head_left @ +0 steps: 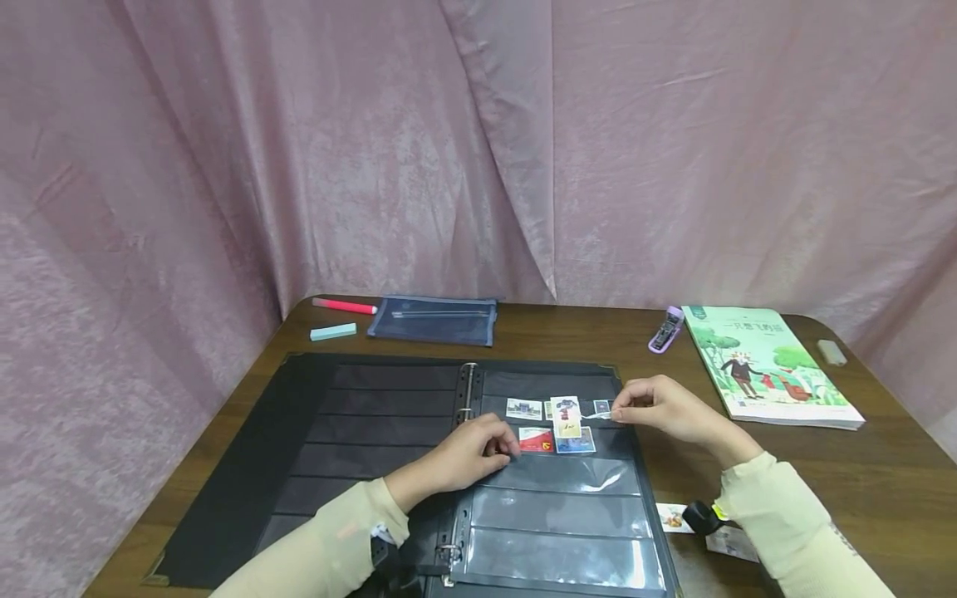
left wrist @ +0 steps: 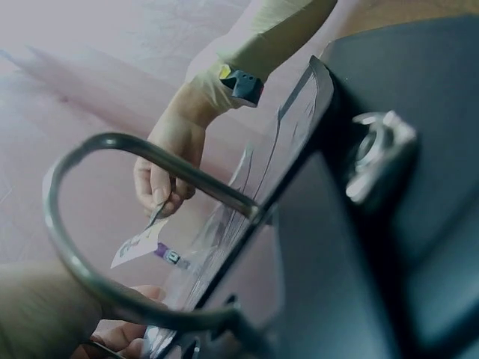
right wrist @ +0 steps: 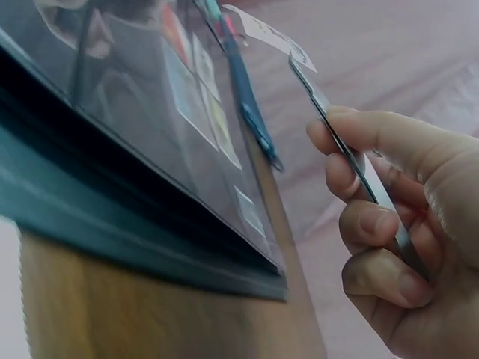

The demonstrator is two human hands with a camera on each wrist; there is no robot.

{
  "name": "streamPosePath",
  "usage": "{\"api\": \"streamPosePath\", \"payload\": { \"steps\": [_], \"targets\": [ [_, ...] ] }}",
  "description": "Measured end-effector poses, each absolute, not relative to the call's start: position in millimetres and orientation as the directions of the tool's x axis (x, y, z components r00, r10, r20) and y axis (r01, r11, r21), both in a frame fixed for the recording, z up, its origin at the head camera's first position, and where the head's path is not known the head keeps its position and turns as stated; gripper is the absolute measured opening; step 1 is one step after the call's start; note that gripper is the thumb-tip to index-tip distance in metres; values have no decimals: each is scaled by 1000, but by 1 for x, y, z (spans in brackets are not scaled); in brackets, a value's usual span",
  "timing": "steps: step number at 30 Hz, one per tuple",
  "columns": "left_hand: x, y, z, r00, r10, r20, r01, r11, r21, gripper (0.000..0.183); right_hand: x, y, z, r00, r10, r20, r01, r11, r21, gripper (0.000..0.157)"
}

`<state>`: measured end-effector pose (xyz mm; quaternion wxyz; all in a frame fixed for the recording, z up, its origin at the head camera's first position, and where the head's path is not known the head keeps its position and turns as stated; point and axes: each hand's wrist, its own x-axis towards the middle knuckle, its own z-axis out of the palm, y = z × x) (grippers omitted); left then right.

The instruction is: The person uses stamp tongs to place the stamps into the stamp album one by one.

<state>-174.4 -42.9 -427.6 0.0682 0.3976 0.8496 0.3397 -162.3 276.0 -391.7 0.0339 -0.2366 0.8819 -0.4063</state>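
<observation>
Tweezers (right wrist: pixel 348 153) are gripped between the thumb and fingers of my right hand (head_left: pixel 658 407), over the right edge of the album's clear-pocket page (head_left: pixel 557 507). Their tips pinch a white-bordered stamp with a figure on it (head_left: pixel 566 418), raised off the page in the right wrist view. Beneath it, the upper pockets show a red stamp (head_left: pixel 535 439), a blue stamp (head_left: pixel 586 441), a grey stamp (head_left: pixel 524 409) and a small dark one (head_left: pixel 601 407). Beside the red stamp, my left hand (head_left: pixel 471 453) rests on the page with loosely bent fingers. Metal binder rings (left wrist: pixel 75 247) stand close to it.
The album's black left page (head_left: pixel 351 440) lies flat. Behind are a blue zip pouch (head_left: pixel 434 321), a red marker (head_left: pixel 344 306) and a light-blue stick (head_left: pixel 332 331). A purple item (head_left: pixel 666 330), green book (head_left: pixel 770 361) and eraser (head_left: pixel 831 352) are at right. A card (head_left: pixel 673 517) lies near my right wrist.
</observation>
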Motion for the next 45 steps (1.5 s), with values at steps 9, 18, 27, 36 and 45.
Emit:
{"api": "streamPosePath", "payload": {
  "steps": [9, 18, 27, 36, 45],
  "targets": [
    [-175, -42, -429, -663, 725, 185, 651, 437, 621, 9, -163, 249, -407, -891, -436, 125, -370, 540, -756, 13],
    [-174, -42, -429, -674, 714, 191, 643, 438, 628, 7, -159, 229, -413, -902, -407, 140, -372, 571, -732, 8],
    [-174, -42, -430, -690, 698, 191, 631, 450, 632, 6, -155, 220, -413, -893, -432, 130, -391, 597, -701, 6],
    [-173, -43, -430, -701, 689, 183, 619, 462, 634, 5, -156, 217, -409, -856, -513, 69, -420, 611, -671, 5],
    [-172, -43, -428, -699, 690, 187, 624, 462, 630, 6, -161, 216, -406, -808, -589, -7, -424, 591, -686, 4]
  ]
}}
